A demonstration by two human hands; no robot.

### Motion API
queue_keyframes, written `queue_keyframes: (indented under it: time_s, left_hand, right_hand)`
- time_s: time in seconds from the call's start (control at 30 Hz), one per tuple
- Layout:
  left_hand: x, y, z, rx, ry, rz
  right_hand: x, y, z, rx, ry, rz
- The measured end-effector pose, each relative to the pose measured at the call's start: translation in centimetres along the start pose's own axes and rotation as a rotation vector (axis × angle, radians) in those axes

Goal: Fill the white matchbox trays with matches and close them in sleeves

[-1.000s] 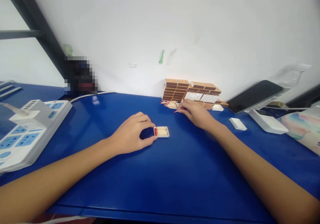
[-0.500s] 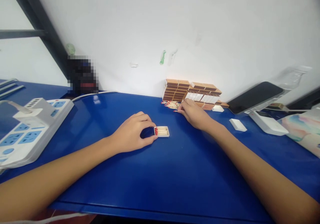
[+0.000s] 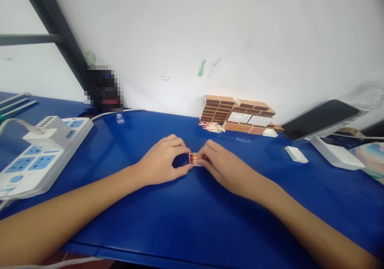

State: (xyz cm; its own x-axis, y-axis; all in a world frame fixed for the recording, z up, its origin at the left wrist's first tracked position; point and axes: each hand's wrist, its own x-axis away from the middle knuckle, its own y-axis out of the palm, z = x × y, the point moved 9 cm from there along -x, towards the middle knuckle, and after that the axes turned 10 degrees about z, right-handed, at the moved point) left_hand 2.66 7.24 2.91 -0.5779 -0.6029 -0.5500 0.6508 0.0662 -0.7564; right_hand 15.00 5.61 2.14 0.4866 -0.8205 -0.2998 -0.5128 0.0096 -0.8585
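A small white matchbox tray (image 3: pixel 196 165) lies on the blue table, with red-headed matchsticks (image 3: pixel 193 158) lined up inside. My left hand (image 3: pixel 163 161) grips the tray's left end between thumb and fingers. Over the tray's right part, my right hand (image 3: pixel 223 163) has its thumb and fingertips pinched together on matchsticks; the fingers cover that end, so how many they hold is hidden. Farther back, a loose heap of matchsticks (image 3: pixel 212 127) lies in front of a stack of brown matchboxes (image 3: pixel 217 110).
White box pieces (image 3: pixel 296 154) lie to the right, near a phone (image 3: pixel 322 119) on a white stand (image 3: pixel 337 154). At the left sits a large power strip (image 3: pixel 45 161) with a plugged-in cable. A white wall rises behind the blue table (image 3: pixel 168 225).
My right hand has come from the match heap toward me and left, down to the tray. My left hand keeps its grip on the tray. The view has shifted slightly.
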Motion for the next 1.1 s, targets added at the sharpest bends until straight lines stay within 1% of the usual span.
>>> queue_keyframes:
  time_s: [0.17, 0.37, 0.6, 0.83, 0.9, 0.97, 1.0, 1.03, 1.1]
  left_hand:
    - [0.0, 0.0, -0.1, 0.002, -0.004, -0.004]
    - [0.0, 0.1, 0.2, 0.002, 0.003, -0.022]
    - [-0.1, 0.0, 0.2, 0.006, 0.001, -0.012]
    - [0.0, -0.1, 0.2, 0.009, 0.007, -0.013]
    - [0.0, -0.1, 0.2, 0.006, 0.008, -0.011]
    - [0.0, -0.2, 0.3, 0.015, 0.012, 0.006]
    - [-0.1, -0.4, 0.4, 0.024, 0.018, 0.028]
    - [-0.1, -0.6, 0.5, 0.035, 0.024, 0.057]
    - [-0.2, -1.2, 0.6, 0.049, 0.030, 0.116]
  right_hand:
    - [-0.2, -0.5, 0.5, 0.006, -0.010, 0.039]
    - [-0.8, -1.0, 1.0, 0.093, -0.006, 0.123]
    - [-0.8, -1.1, 1.4, 0.076, 0.001, 0.113]
    - [-0.8, -0.4, 1.4, 0.081, -0.005, 0.121]
    - [-0.8, -0.7, 1.3, 0.073, -0.012, 0.117]
    - [-0.7, -2.0, 1.3, 0.062, -0.031, 0.130]
    - [-0.7, -3.3, 1.5, 0.066, -0.038, 0.156]
    - [-0.7, -4.8, 1.9, 0.086, -0.036, 0.193]
    - [-0.4, -8.7, 3.7, 0.198, 0.032, 0.305]
